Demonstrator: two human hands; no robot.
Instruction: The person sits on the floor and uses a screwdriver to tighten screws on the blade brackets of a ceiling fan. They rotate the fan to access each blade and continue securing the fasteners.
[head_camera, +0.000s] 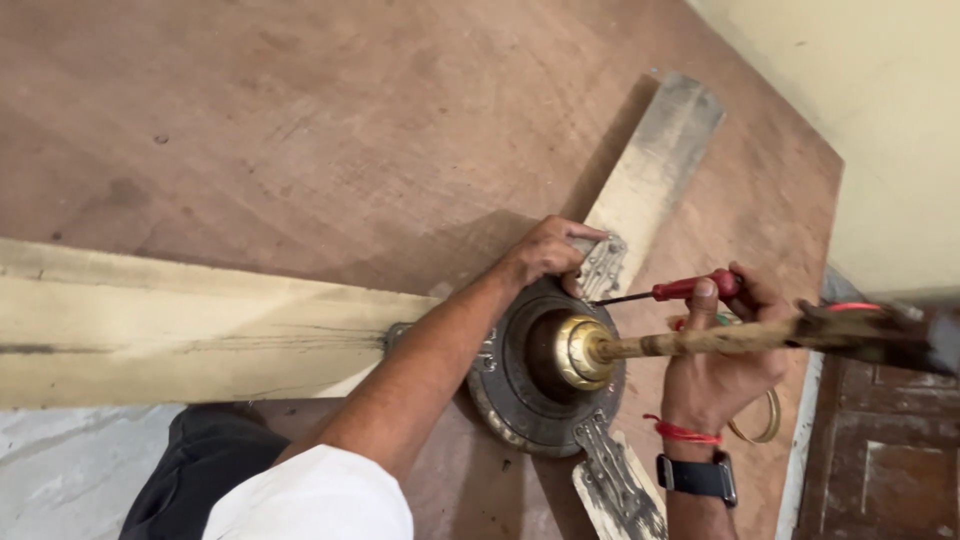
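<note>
Ceiling fan laid on a brown board, two hands at its hub.

Left hand (548, 250): fingers curled and pressed together over the rim of the dark round fan motor (530, 385), just beside a grey metal blade bracket (602, 266). Right hand (725, 350): fingers pinching the red handle of a screwdriver (668, 291), whose dark shaft runs from those fingertips to the bracket under the left fingers. Brass collar (580, 352) and worn downrod (720, 340) project from the hub, passing just in front of the right fingers. Cream blades: one long blade (170, 325) behind the left forearm, another blade (655, 165) beyond the left fingertips. Right wrist: red thread (682, 432), black watch (697, 475). Plywood board (300, 120) beneath.
</note>
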